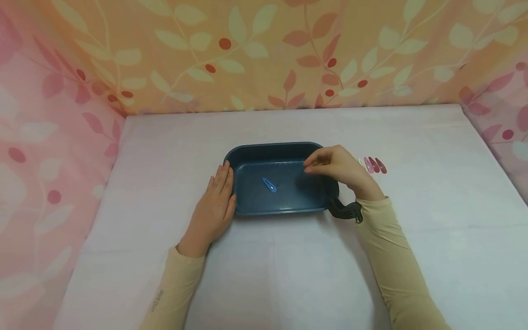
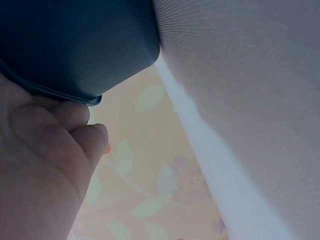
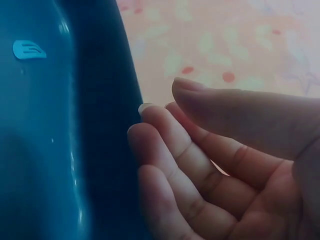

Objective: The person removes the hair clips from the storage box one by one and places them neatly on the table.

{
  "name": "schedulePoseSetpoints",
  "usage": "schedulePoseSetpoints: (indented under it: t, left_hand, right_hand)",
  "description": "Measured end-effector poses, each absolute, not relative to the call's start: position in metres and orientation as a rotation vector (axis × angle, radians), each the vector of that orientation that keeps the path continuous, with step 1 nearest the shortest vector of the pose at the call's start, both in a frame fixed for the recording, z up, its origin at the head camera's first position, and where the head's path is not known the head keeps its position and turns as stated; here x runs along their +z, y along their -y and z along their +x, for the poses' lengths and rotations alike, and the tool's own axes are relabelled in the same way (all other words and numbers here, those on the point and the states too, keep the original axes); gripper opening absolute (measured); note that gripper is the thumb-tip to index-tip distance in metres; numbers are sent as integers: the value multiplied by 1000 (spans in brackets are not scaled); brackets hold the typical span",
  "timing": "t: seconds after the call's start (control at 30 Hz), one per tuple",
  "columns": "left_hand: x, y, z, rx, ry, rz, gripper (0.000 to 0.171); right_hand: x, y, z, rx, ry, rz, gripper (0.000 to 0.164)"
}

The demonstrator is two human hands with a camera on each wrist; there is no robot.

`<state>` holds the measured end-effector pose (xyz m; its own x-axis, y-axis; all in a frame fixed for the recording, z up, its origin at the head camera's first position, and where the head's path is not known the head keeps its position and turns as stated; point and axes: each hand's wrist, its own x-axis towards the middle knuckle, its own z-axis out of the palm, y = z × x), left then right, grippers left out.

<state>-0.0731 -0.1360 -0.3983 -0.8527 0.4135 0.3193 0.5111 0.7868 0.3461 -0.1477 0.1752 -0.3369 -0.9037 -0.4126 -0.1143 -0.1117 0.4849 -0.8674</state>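
A blue snap hair clip [image 1: 270, 185] lies on the floor of a dark blue rectangular pan [image 1: 247, 201]; the right wrist view also catches the hair clip [image 3: 29, 50]. My left hand [image 1: 214, 204] rests with fairly straight fingers along the pan's left rim. In the left wrist view its fingers touch that rim from outside. Over the pan's right end hovers my right hand [image 1: 340, 167], fingers loosely bent. The right wrist view shows a gap between its thumb and fingers [image 3: 160, 145], with nothing held there.
To the right of the pan, a row of several snap hair clips [image 1: 375, 165] in white, pink and red lies on the white tabletop [image 1: 433, 192], partly behind my right hand. A black strap [image 1: 346, 211] hangs at my right wrist. Leaf-patterned cloth [image 1: 264, 55] walls the back and sides.
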Motion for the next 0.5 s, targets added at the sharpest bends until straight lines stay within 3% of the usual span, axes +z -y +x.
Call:
schedulePoseSetpoints:
  t: [0.5]
  left_hand:
    - [-401, 136, -72, -644, 2738, -727, 55]
  right_hand:
    - [-332, -131, -161, -1301, -2353, -625, 15]
